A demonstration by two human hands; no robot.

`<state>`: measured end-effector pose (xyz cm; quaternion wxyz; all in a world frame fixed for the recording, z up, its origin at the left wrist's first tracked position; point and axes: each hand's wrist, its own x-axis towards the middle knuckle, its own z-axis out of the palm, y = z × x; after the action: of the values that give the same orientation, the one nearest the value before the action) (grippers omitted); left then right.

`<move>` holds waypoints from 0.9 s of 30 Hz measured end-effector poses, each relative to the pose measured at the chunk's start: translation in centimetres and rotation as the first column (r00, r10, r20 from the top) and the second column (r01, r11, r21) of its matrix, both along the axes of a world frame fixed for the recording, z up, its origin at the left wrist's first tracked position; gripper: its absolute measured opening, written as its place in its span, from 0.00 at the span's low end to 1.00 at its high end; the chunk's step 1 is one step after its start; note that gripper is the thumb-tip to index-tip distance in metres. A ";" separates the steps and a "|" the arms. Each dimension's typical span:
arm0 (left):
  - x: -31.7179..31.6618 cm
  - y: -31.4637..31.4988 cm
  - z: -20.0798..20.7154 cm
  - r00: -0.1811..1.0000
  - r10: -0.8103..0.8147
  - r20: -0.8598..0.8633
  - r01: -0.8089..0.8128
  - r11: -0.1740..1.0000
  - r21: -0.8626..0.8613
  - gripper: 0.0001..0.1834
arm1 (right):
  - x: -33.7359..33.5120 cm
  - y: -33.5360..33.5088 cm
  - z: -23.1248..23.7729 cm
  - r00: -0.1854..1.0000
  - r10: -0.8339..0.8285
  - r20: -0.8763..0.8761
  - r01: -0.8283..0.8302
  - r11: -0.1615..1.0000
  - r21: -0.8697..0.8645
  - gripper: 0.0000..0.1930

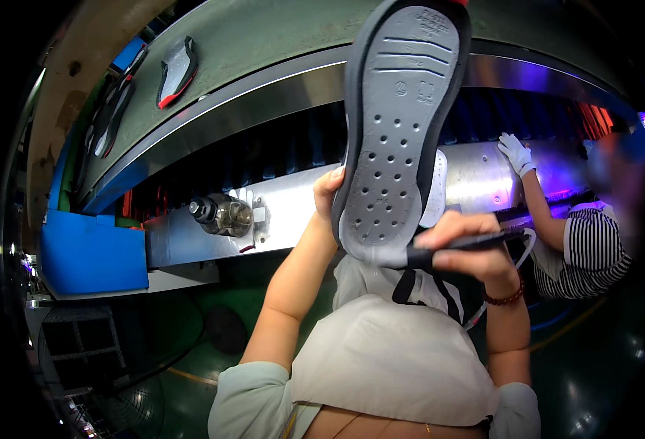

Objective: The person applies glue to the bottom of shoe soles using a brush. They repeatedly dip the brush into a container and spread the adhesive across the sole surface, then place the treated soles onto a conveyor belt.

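A large grey-and-black shoe sole [399, 139] stands almost upright before me, its perforated grey face toward me. My left hand [327, 192] grips its left edge near the heel; most of the fingers are hidden behind it. My right hand [470, 247] is closed around the black handle of a brush [423, 257]. The brush's pale, blurred tip touches the heel end of the sole. Behind the sole's right edge, a white sole-shaped piece [435, 192] with small holes is partly hidden.
Across the far side runs a green belt [271, 36] with a sole [177, 73] and others at left. On the metal ledge [286, 208] stands a clear bottle [229, 215] with a black cap. A blue bin [92, 252] is at left. At right, another person's gloved hand [515, 153] touches the ledge.
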<state>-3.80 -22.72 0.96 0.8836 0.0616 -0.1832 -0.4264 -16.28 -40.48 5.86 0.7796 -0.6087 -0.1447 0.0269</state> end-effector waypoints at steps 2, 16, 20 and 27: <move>0.2 -0.3 0.9 0.995 -0.097 -0.021 0.097 0.995 0.026 0.23 | 1.0 -0.3 -0.1 0.995 -0.066 -0.071 0.057 0.990 -0.125 0.09; -0.8 -1.3 6.0 0.942 -0.321 -0.099 0.251 0.473 0.844 0.27 | 2.8 -2.8 1.7 0.853 0.514 0.092 -0.405 0.763 -0.504 0.08; -0.5 -0.5 3.8 0.917 -0.267 -0.296 0.385 0.400 0.831 0.23 | 3.2 -3.0 2.7 0.907 0.371 0.200 -0.248 0.853 -0.459 0.09; -0.8 0.2 3.3 0.868 -0.291 -0.401 0.492 0.404 0.771 0.24 | 2.9 -3.4 3.0 0.845 0.530 0.070 -0.402 0.717 -0.570 0.07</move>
<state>-4.64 -22.49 4.23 0.6228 0.3999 0.1333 -0.6591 -13.33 -43.92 8.88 0.5239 -0.7430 -0.3691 0.1928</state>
